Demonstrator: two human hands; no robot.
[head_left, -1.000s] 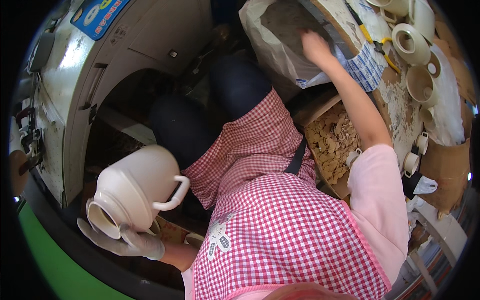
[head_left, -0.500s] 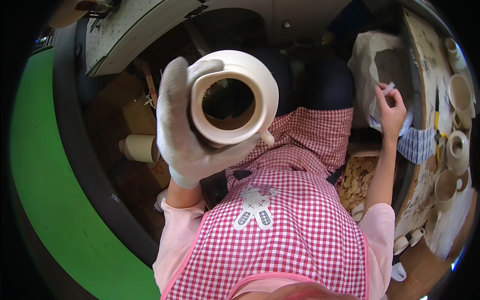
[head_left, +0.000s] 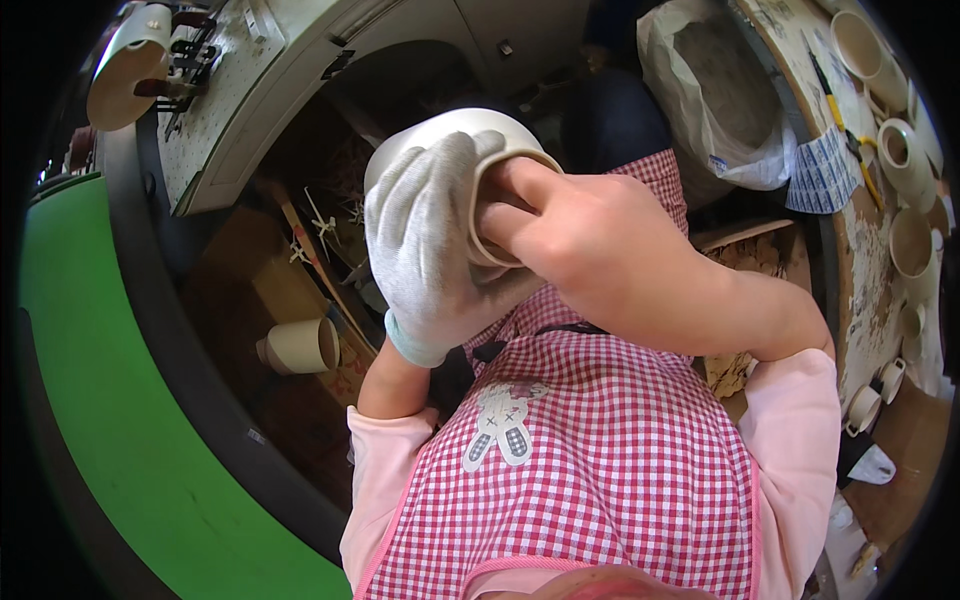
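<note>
Cream-white, round-bodied vessel (head_left: 465,121) with a wide circular mouth is being held above the person's lap, its mouth facing toward the right hand (head_left: 590,225). From where I am standing, the left hand (head_left: 425,225), wearing a pale grey knitted glove, is closing around its side near the rim, while the bare right hand is holding bent fingers inside the mouth; whether they are pinching anything I cannot tell, since the fingertips are hiding inside. Work on this piece is looking underway rather than finished to me, though how much is remaining is not showing. Other cream vessels (head_left: 912,243) are sitting along the worn, mottled table (head_left: 868,290); nothing is revealing whether they are done. No lettering is showing on the held vessel; a blue-and-white printed sheet (head_left: 822,180) is hanging at the table's edge, its print being too small to read.
</note>
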